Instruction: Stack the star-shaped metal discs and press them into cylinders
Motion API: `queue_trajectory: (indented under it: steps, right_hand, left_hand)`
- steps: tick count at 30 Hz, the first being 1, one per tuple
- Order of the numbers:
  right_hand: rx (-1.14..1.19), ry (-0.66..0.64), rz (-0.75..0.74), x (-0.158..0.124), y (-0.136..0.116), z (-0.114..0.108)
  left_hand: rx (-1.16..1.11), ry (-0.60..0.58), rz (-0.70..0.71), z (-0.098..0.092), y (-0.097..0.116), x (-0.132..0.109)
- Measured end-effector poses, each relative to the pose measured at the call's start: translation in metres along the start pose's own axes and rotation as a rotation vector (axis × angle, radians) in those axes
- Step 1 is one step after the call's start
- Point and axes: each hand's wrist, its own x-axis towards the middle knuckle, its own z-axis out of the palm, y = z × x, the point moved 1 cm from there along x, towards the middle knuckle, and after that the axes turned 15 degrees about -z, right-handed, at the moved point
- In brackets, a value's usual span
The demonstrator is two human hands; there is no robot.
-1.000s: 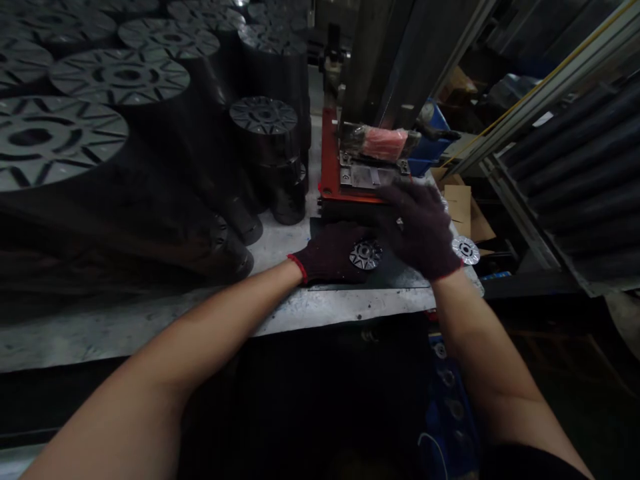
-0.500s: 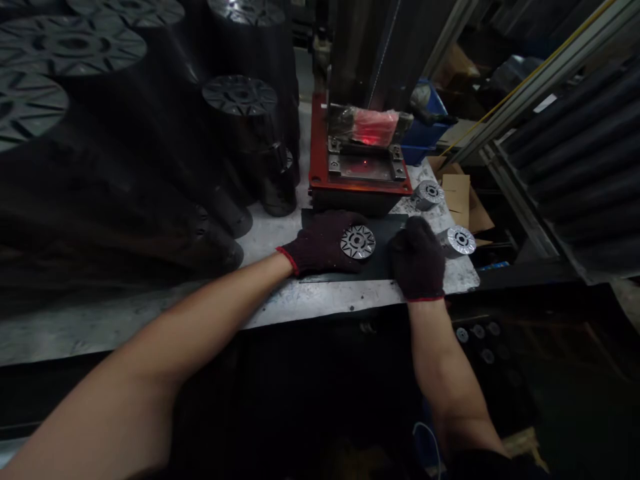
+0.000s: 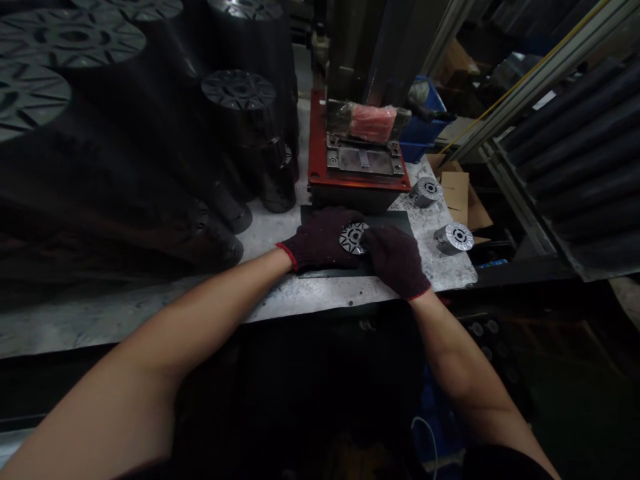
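A round slotted metal part (image 3: 353,238) stands on a dark mat (image 3: 330,273) near the table's front edge. My left hand (image 3: 323,239), in a dark maroon glove, is wrapped round its left side. From the right, my right hand (image 3: 397,259), gloved the same way, reaches the part's top face with its fingers drawn together; whether a small thing is between them is hidden. Two similar metal parts, one upper (image 3: 427,192) and one lower (image 3: 454,238), stand to the right of the mat.
Behind the mat stands a red-based machine (image 3: 316,150) with a metal fixture (image 3: 364,160) and a pink wrapped block (image 3: 373,123). Tall dark stacks (image 3: 240,90) of slotted parts fill the left. A blue bin (image 3: 417,148) and a cardboard box (image 3: 455,193) lie beyond the right side.
My right hand has moved left from beside the lower right part to the held part. The red glow on the machine is gone, and a pale strip shows on its fixture.
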Motion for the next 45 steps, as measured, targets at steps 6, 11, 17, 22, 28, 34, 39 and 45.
queue_trajectory:
  steps: [6, 11, 17, 22, 28, 34, 39, 45]
  right_hand:
    - [-0.063, -0.158, -0.114, 0.0, -0.003, -0.024]
    - [-0.229, -0.005, -0.214, 0.078, 0.037, -0.053]
    - [-0.196, -0.045, -0.261, 0.116, 0.058, -0.05]
    - [0.288, 0.309, 0.147, 0.035, 0.023, -0.016]
    - [0.271, 0.302, 0.197, -0.002, 0.023, 0.019]
    - [0.071, 0.205, -0.015, -0.01, 0.013, 0.001]
    - [-0.136, 0.163, -0.197, 0.034, 0.019, -0.04]
    - [-0.197, -0.175, -0.288, 0.128, 0.057, -0.055]
  left_hand:
    - [-0.019, -0.022, 0.028, -0.007, 0.002, -0.003]
    - [-0.096, -0.064, 0.066, -0.01, -0.003, -0.006]
    - [-0.064, -0.061, -0.004, -0.008, 0.001, -0.009]
    - [-0.007, -0.048, -0.025, -0.005, 0.004, -0.004]
    - [0.02, -0.007, 0.02, -0.004, 0.007, -0.002]
    - [0.018, -0.023, 0.03, -0.004, 0.007, -0.002]
    - [-0.062, -0.085, 0.023, -0.008, 0.003, -0.003]
    - [-0.046, -0.109, -0.018, -0.01, 0.0, -0.007]
